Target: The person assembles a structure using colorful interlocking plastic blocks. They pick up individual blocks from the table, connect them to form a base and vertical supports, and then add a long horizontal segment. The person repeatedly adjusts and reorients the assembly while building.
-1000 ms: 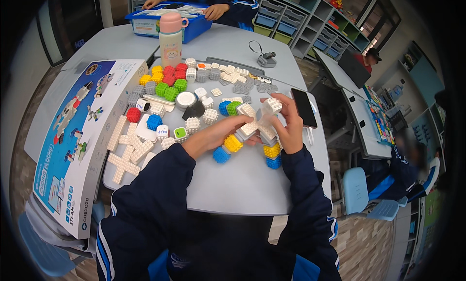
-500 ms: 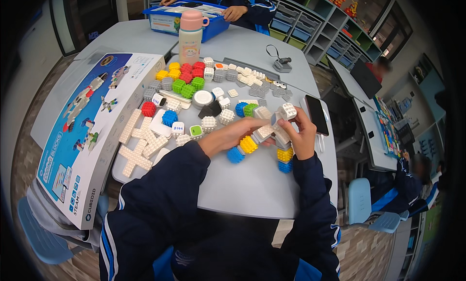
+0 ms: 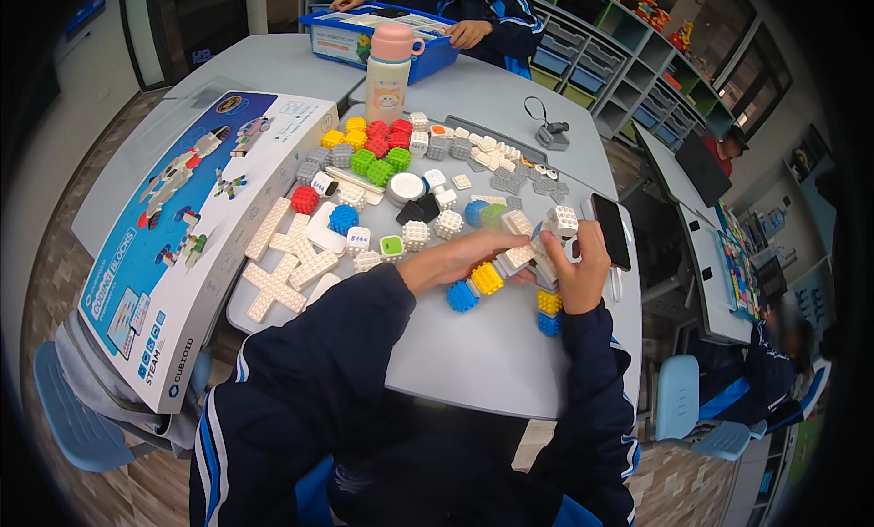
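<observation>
Over the near part of the table, both my hands hold a model built of studded blocks. My left hand [image 3: 462, 258] is closed round its left side, fingers partly hidden behind it. A yellow block [image 3: 486, 278] and a blue block [image 3: 462, 296] stick out below that hand. My right hand [image 3: 583, 270] grips the model's right side, thumb and fingers at a white cube block [image 3: 562, 221] on top. Beneath the right hand hangs another leg, a yellow block [image 3: 549, 302] above a blue one. Blurred blue and green blocks [image 3: 492, 212] show on the far side.
Loose coloured blocks [image 3: 375, 154] and white beams [image 3: 276, 289] lie ahead and left. A large kit box [image 3: 205, 208] leans at the left. A bottle [image 3: 388, 83] stands beyond; a phone [image 3: 610, 232] lies right. Across the table, another person's hands touch a blue bin [image 3: 432, 65].
The whole view has shifted, so the table's things appear farther right. Both hands keep hold of the block model; its far blue and green blocks now look blurred.
</observation>
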Demonstrator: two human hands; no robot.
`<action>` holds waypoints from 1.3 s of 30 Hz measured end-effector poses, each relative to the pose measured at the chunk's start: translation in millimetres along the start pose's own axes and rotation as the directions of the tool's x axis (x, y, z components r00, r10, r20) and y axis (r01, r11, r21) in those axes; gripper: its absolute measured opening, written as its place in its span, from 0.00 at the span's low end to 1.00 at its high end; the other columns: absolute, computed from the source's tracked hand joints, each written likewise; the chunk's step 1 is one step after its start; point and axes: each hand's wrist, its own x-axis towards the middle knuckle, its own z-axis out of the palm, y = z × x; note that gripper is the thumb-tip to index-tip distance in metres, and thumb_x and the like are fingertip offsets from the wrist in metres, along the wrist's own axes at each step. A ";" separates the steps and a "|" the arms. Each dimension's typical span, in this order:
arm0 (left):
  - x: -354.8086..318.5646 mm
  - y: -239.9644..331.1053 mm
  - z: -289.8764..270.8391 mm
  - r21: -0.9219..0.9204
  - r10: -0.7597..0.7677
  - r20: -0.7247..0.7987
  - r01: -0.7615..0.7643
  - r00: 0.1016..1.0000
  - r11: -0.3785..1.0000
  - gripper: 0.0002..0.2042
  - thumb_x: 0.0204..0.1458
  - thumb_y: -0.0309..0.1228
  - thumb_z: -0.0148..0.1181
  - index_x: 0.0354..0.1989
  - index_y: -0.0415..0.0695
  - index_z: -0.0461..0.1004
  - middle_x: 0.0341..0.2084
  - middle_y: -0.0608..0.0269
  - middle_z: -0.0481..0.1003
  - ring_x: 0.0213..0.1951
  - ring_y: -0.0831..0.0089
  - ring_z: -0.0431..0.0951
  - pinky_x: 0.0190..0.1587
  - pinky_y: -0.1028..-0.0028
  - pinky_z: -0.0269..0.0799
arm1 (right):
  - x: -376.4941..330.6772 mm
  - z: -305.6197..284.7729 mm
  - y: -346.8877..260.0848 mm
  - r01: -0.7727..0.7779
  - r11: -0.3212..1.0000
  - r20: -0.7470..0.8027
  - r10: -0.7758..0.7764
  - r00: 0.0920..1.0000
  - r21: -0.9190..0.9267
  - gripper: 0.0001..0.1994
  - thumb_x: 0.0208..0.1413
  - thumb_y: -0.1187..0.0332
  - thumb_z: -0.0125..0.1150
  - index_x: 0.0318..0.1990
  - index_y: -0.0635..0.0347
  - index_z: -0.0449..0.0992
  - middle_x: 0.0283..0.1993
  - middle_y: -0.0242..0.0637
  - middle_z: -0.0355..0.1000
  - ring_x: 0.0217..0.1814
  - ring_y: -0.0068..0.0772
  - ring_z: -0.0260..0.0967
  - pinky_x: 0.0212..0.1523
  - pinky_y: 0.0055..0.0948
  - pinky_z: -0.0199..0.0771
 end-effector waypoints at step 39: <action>-3.1 -0.2 1.1 0.001 0.011 -0.017 -0.011 1.000 1.000 0.23 0.65 0.48 0.52 0.53 0.38 0.75 0.45 0.54 0.79 0.48 0.71 0.79 0.54 0.73 0.72 | 10.5 -21.2 20.1 -0.209 0.959 0.309 0.143 0.940 0.192 0.15 0.44 0.63 0.77 0.35 0.62 0.81 0.25 0.27 0.72 0.24 0.16 0.60 0.25 0.19 0.58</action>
